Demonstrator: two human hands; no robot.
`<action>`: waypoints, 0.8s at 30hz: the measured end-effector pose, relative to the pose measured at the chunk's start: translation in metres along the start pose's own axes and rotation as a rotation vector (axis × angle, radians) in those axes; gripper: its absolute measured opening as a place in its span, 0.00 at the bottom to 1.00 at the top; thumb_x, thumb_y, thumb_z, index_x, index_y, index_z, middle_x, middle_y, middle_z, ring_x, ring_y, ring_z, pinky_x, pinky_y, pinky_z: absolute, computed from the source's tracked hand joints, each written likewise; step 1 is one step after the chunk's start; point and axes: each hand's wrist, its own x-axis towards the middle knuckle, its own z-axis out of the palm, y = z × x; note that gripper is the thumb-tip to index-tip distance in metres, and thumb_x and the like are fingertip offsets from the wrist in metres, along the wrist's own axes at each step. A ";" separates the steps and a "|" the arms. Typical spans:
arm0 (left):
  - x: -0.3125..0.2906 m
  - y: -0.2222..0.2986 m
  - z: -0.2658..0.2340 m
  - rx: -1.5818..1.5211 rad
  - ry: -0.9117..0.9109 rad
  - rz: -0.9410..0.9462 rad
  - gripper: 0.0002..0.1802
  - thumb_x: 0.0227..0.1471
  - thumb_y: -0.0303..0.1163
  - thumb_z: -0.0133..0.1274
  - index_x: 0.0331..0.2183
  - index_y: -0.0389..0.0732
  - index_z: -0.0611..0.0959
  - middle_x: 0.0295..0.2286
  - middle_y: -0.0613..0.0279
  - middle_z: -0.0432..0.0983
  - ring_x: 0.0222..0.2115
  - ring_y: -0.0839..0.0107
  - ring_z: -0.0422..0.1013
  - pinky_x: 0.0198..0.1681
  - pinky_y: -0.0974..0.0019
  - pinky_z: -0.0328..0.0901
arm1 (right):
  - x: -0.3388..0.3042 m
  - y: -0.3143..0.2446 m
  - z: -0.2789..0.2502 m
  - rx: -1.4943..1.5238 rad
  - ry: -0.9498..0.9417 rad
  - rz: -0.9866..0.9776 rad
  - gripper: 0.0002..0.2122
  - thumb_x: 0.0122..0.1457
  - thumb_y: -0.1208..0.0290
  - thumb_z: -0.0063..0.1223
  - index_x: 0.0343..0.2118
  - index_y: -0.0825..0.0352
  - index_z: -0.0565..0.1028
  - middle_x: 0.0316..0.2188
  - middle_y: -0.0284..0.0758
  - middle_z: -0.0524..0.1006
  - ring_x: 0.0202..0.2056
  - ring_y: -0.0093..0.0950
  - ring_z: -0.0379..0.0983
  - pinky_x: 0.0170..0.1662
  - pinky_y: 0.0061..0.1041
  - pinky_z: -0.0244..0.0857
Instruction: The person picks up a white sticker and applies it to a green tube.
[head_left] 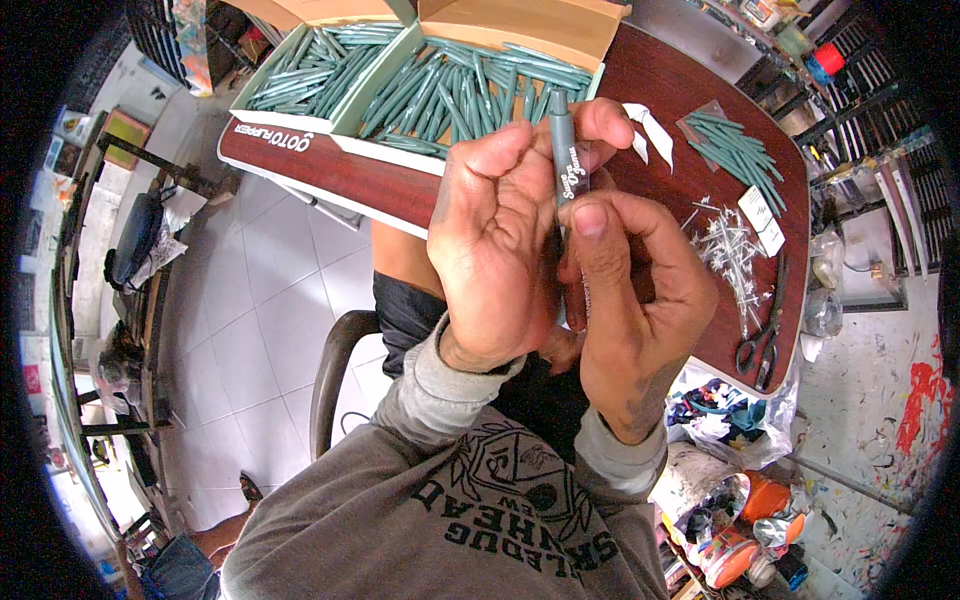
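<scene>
Far left on the dark red table [680, 90] we see two open cardboard boxes [330, 70] heaped with grey-green pens, which we judge to be finished stock; nearer, our left hand [500, 240] curls its fingers tight round the grey-green pen [563, 140] held upright before our chest, and our right hand [630, 300] pinches its lower barrel with the thumb pressed flat. To the right, loose pen barrels [740, 145] and a scatter of clear refills [730, 255] lie unassembled by the scissors [765, 345], so we judge plenty is left

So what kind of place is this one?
Probably a small home workshop assembling pens: boxes full of green pens, loose refills and scissors on a wooden table.
</scene>
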 end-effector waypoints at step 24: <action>0.002 -0.008 0.001 0.222 -0.012 0.126 0.28 0.64 0.40 0.22 0.49 0.28 0.69 0.50 0.41 0.68 0.53 0.57 0.64 0.63 0.58 0.51 | -0.001 0.004 -0.001 0.021 0.035 -0.042 0.04 0.60 0.74 0.58 0.31 0.70 0.78 0.24 0.32 0.79 0.26 0.17 0.72 0.29 0.19 0.65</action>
